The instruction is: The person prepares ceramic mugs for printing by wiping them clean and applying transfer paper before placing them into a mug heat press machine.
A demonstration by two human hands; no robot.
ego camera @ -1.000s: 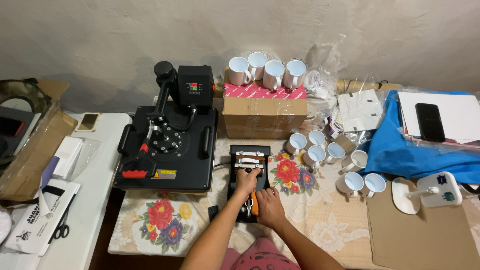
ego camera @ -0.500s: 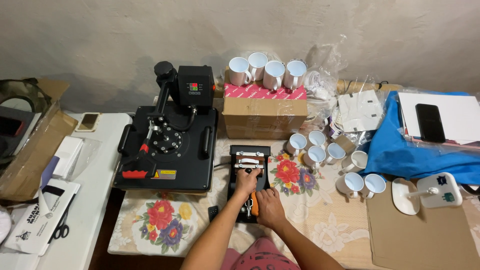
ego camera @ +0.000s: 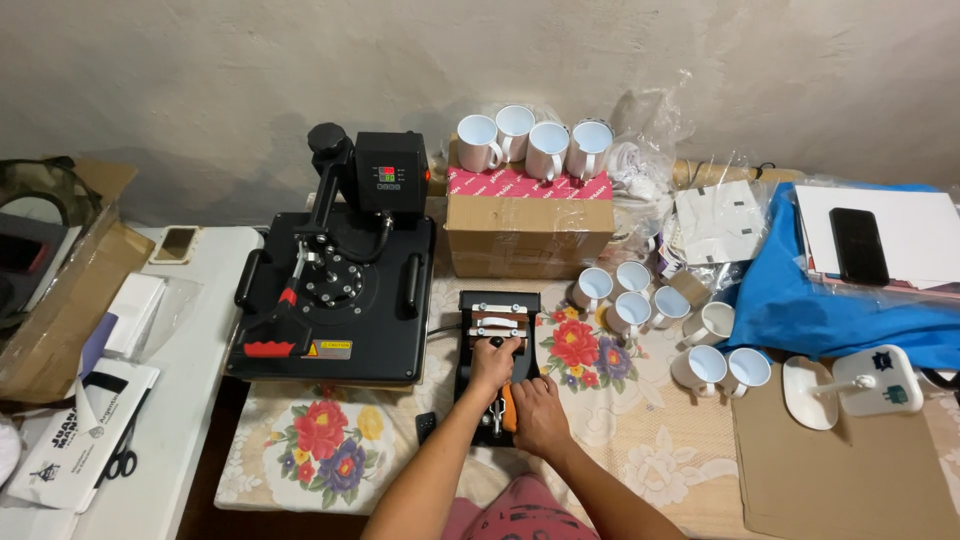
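The left hand is curled in a closed grip around the upper part of a small black mug press, fingers wrapped over its top by the silver clamp bars. The right hand sits just below and beside it, closed in a grip on the press's orange-handled lever, thumb toward the left hand; the two hands are touching or nearly so. The mug press lies on the flower-printed cloth that covers the surface, straight in front of the person and just right of a large black flat heat press with a red-tipped handle and a small lit control box at its back.

Behind the mug press stands a taped cardboard box bearing four white mugs in a row. To the right of the mug press a cluster of white mugs with blue insides stands on the cloth, some upright, some tipped. Further right lie a blue cloth, a stack of white paper with a black phone on it, and brown cardboard sheets. On the white side table at the far left lie black scissors.
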